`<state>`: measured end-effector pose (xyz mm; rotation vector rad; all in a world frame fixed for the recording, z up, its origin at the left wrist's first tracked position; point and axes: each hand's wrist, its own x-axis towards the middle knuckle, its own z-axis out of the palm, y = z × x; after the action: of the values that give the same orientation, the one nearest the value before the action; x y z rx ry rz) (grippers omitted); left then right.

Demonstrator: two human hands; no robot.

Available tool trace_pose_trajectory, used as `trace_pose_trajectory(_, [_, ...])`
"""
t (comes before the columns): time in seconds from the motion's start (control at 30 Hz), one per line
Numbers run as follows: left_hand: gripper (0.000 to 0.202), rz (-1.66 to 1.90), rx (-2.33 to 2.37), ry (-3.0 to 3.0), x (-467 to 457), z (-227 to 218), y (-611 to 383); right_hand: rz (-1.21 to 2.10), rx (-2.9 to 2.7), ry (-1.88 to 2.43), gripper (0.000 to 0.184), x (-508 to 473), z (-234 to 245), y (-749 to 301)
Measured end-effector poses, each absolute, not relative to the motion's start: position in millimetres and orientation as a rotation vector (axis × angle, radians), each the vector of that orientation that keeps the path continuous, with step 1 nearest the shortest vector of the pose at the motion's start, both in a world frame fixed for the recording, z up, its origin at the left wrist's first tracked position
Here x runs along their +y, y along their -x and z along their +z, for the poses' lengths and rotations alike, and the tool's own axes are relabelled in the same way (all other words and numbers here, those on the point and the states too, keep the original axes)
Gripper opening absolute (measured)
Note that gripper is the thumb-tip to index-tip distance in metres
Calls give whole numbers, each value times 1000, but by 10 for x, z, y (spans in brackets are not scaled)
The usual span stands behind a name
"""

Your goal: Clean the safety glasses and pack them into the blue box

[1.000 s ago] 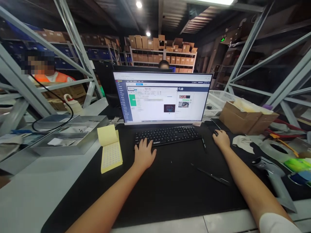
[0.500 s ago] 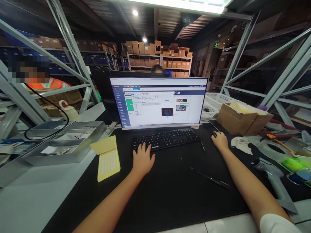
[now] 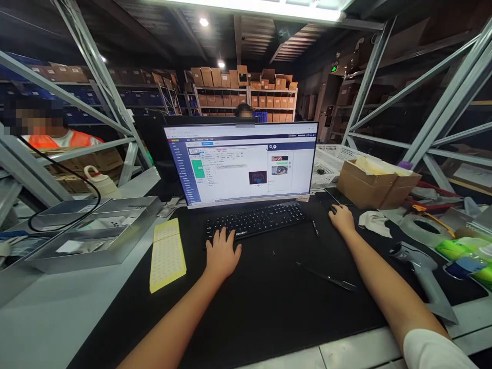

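Note:
My left hand point(image 3: 222, 254) lies with its fingers spread at the front left edge of the black keyboard point(image 3: 265, 218). My right hand point(image 3: 343, 219) is curled over a dark computer mouse point(image 3: 333, 208), which is mostly hidden under the fingers. Behind the keyboard stands a lit monitor point(image 3: 230, 177) with several windows on its screen. A yellow sheet of labels point(image 3: 167, 256) is to the left of my left hand. Between my forearms a dark pen point(image 3: 326, 277) lies on the black desk mat point(image 3: 253, 318).
To the right are a grey handheld scanner point(image 3: 418, 271), a crumpled white cloth point(image 3: 374, 223), a roll of tape point(image 3: 418, 229), a cardboard box point(image 3: 359, 184) and white baskets point(image 3: 323, 171). Metal trays point(image 3: 111, 256) sit at left. A person in an orange vest point(image 3: 42, 141) is beyond the frame.
The raised top part of the yellow label sheet now lies flat. The camera view has shifted slightly. Both hands keep their places at the keyboard and mouse.

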<state>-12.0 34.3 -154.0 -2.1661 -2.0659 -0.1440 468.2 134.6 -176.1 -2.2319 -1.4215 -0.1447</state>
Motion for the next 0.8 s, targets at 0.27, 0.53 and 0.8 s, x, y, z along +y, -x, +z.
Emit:
trace_pose_trajectory(0.27, [59, -161, -2084, 2166, 353, -1505, 95, -139, -1421, 2235, 53, 1353, -1784, -4695])
trace_pose_trajectory(0.53, [59, -204, -2070, 2186, 316, -1514, 116, -126, -1437, 2147, 52, 1368, -1838, -4742])
trace_pose_trajectory(0.8, [59, -274, -2072, 2208, 325, -1567, 143, -78, -1463, 2158, 55, 1445, -1893, -4826])
